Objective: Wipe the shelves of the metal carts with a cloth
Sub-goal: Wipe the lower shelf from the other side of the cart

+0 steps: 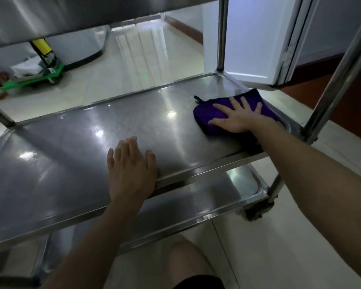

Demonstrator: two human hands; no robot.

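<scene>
A steel cart's middle shelf (75, 155) fills the centre of the head view. A folded purple cloth (211, 116) lies at the shelf's right end. My right hand (238, 116) presses flat on the cloth with spread, straight fingers. My left hand (129, 170) rests flat on the shelf's near edge, fingers straight, holding nothing. The bottom shelf (227, 188) shows below, and the top shelf's underside (71, 15) crosses the top of the view.
Upright cart posts stand at the back right (222, 36) and near right (338, 78). A white open door (258, 38) is behind the cart. A green trolley (33, 77) sits on the pale tiled floor at left. My knee (188, 261) is below the cart.
</scene>
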